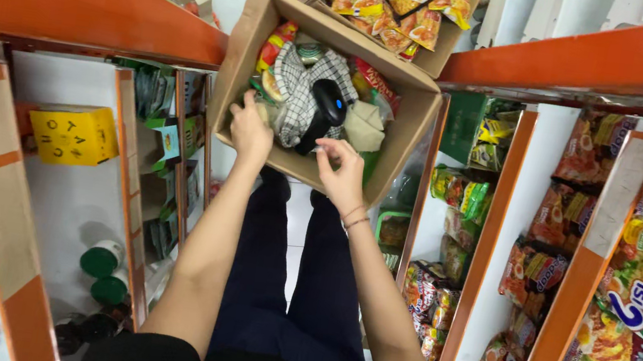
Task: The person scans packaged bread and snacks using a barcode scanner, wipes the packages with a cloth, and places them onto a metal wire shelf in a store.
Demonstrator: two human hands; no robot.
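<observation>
I am digging in the cardboard box [243,52] at the top middle. My left hand [250,130] grips packets; my right hand [342,171] pinches by the black scanner [324,114]. Next, lift gently.

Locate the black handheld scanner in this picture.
The black handheld scanner lies in the open cardboard box, on a checked cloth, between both hands.

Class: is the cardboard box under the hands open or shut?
Open: the box has its flaps up, showing snack packets and a black scanner inside.
</observation>
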